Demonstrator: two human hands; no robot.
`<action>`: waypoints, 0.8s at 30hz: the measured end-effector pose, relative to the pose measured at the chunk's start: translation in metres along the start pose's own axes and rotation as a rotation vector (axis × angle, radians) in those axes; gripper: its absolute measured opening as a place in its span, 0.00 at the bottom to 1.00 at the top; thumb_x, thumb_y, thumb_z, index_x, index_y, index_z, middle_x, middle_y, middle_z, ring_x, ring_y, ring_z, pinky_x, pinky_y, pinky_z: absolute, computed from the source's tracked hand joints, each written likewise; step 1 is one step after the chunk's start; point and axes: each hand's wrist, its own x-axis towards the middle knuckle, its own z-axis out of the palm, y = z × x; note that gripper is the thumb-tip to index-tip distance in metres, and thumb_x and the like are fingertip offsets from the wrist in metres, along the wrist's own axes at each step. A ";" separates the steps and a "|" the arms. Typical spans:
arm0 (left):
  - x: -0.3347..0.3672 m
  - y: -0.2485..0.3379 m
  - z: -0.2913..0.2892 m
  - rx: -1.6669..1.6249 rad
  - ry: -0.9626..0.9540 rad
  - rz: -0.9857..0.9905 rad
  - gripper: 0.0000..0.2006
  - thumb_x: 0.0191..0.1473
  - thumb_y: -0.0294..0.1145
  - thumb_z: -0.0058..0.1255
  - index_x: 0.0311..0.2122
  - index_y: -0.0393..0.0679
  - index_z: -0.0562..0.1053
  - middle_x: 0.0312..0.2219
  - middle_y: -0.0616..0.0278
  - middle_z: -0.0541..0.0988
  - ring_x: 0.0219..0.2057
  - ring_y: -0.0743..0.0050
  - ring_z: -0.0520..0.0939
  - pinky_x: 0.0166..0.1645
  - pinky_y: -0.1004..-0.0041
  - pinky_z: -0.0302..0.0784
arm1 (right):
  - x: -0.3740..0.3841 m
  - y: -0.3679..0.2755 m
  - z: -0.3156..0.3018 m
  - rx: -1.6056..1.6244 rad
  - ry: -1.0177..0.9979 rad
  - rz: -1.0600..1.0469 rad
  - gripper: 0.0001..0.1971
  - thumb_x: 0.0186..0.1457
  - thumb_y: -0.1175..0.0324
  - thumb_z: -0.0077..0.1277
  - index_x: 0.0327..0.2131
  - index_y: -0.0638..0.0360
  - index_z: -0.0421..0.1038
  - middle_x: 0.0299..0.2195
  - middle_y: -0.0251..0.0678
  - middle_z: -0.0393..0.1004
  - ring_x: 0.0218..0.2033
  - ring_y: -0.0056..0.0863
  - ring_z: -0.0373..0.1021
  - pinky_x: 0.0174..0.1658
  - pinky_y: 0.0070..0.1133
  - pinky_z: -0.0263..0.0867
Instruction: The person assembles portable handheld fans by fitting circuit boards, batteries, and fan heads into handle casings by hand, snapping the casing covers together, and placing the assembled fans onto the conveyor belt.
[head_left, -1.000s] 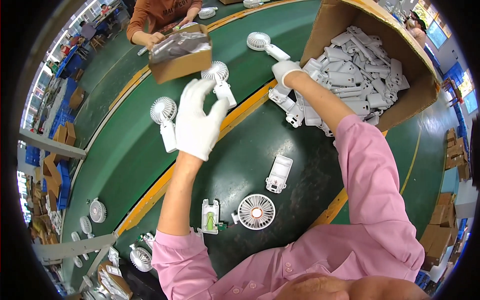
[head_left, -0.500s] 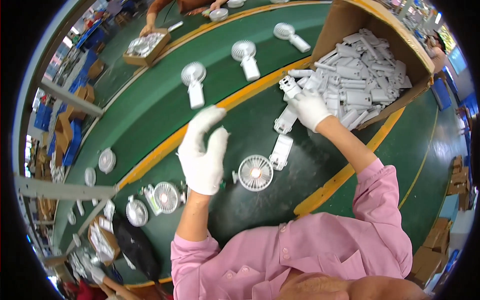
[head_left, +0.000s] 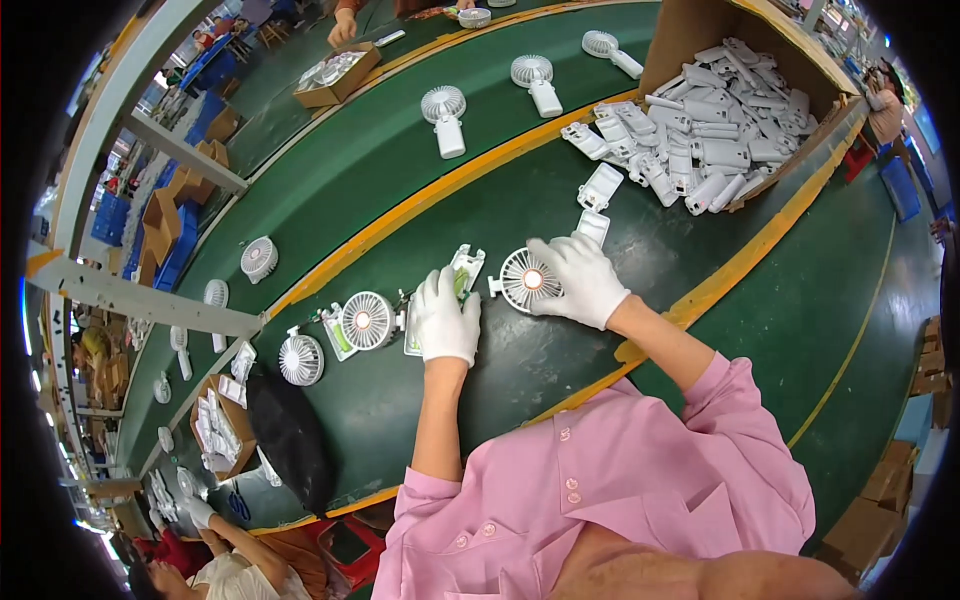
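Observation:
My gloved right hand (head_left: 582, 283) curls over the right side of a small white fan head (head_left: 526, 281), its fingers on the round grille. To the left, my gloved left hand (head_left: 445, 318) reaches down over an opened white handle shell (head_left: 467, 266) with green parts inside. Its fingers are bent together on the shell and hide most of it. Left of that hand lies another fan head (head_left: 368, 320), beside an open shell (head_left: 338, 331) with a green part. A further fan (head_left: 301, 359) rests beyond it. Two white handle covers (head_left: 600, 187) lie above my right hand.
A cardboard box (head_left: 800, 60) at the far right spills white handle covers (head_left: 720, 150) onto the green table. Finished-looking handheld fans (head_left: 448, 130) lie on the green belt behind a yellow edge. A black bag (head_left: 288, 435) and a small carton (head_left: 243, 450) sit at the left. Other people work nearby.
My right hand has left the pile of covers and come down to the fan head. My left hand has lowered from the air onto the handle shell. The view has shifted.

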 end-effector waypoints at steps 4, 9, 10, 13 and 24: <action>0.014 -0.006 -0.004 0.039 -0.108 -0.048 0.22 0.46 0.40 0.53 0.48 0.44 0.69 0.44 0.52 0.75 0.46 0.50 0.74 0.51 0.58 0.68 | -0.012 -0.026 0.011 0.163 0.027 0.042 0.44 0.34 0.63 0.64 0.58 0.60 0.55 0.49 0.47 0.62 0.50 0.46 0.62 0.54 0.34 0.60; 0.046 -0.004 -0.006 0.034 -0.343 -0.061 0.27 0.42 0.46 0.57 0.47 0.44 0.69 0.39 0.52 0.77 0.42 0.50 0.77 0.46 0.58 0.72 | -0.005 -0.020 0.024 0.414 0.201 0.074 0.48 0.37 0.66 0.65 0.61 0.66 0.48 0.49 0.49 0.65 0.49 0.38 0.66 0.54 0.26 0.61; 0.051 -0.002 -0.008 -0.001 -0.418 -0.107 0.26 0.42 0.47 0.57 0.45 0.44 0.70 0.38 0.51 0.78 0.41 0.50 0.78 0.46 0.58 0.73 | 0.003 -0.030 0.012 0.582 0.196 0.136 0.49 0.39 0.65 0.64 0.61 0.69 0.45 0.46 0.48 0.68 0.47 0.31 0.67 0.53 0.23 0.60; 0.057 0.009 -0.009 -0.099 -0.531 -0.146 0.20 0.43 0.46 0.56 0.40 0.45 0.74 0.37 0.48 0.79 0.39 0.49 0.79 0.45 0.60 0.74 | 0.019 -0.045 -0.017 1.027 0.310 0.169 0.47 0.39 0.73 0.59 0.62 0.70 0.42 0.44 0.44 0.69 0.45 0.27 0.67 0.51 0.22 0.62; 0.035 -0.010 0.017 -0.434 -0.065 -0.121 0.17 0.47 0.47 0.52 0.30 0.41 0.75 0.28 0.49 0.78 0.33 0.50 0.78 0.40 0.59 0.71 | 0.058 -0.044 0.015 1.483 0.570 0.225 0.33 0.50 0.74 0.52 0.58 0.73 0.51 0.48 0.46 0.68 0.46 0.28 0.69 0.49 0.23 0.66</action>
